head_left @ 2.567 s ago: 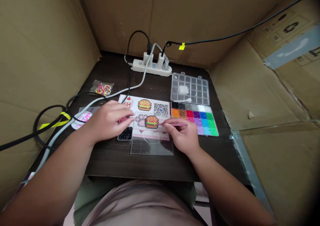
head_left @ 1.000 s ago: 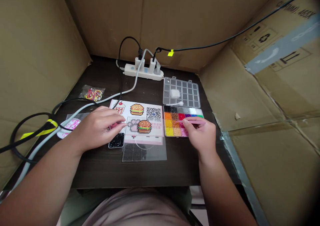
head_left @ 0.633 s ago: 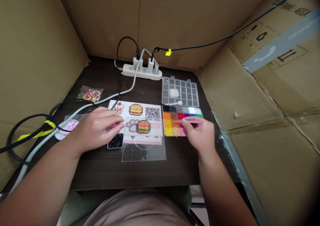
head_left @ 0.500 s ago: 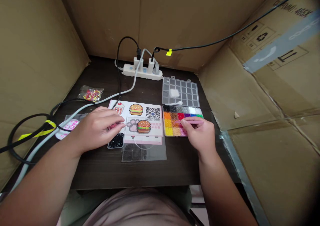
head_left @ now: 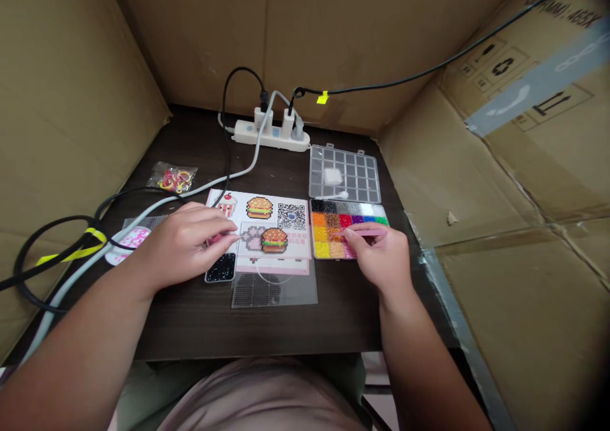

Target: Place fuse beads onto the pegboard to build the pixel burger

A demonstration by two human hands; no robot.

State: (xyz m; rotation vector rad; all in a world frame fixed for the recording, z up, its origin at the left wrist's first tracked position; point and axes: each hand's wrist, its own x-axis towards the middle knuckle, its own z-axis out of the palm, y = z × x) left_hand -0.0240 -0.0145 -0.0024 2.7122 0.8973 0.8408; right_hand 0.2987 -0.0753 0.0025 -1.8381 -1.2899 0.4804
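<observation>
My right hand (head_left: 385,253) grips pink tweezers (head_left: 366,232), their tips down among the orange-brown beads of a compartment box (head_left: 350,227). My left hand (head_left: 190,240) is closed, thumb and index fingertips at the left edge of a clear pegboard (head_left: 298,253), apparently pinching it. A hamburger of small beads (head_left: 274,241) sits on that board, above a printed pattern sheet (head_left: 238,201). Under the left hand lies a small tray of black beads (head_left: 220,269). Another clear pegboard (head_left: 298,292) lies nearer me, partly beneath the sheet.
The box's clear lid (head_left: 365,173) lies open behind it. A white power strip (head_left: 271,137) with plugs and cables stands at the back. At the left are a bag of coloured rings (head_left: 175,179), a round pink-and-white piece (head_left: 128,243) and looped black cable (head_left: 19,272). Cardboard walls surround the table.
Almost nothing differs. Both hands keep their places, and the tweezer tips stay in the orange-brown beads; the view has shifted very slightly.
</observation>
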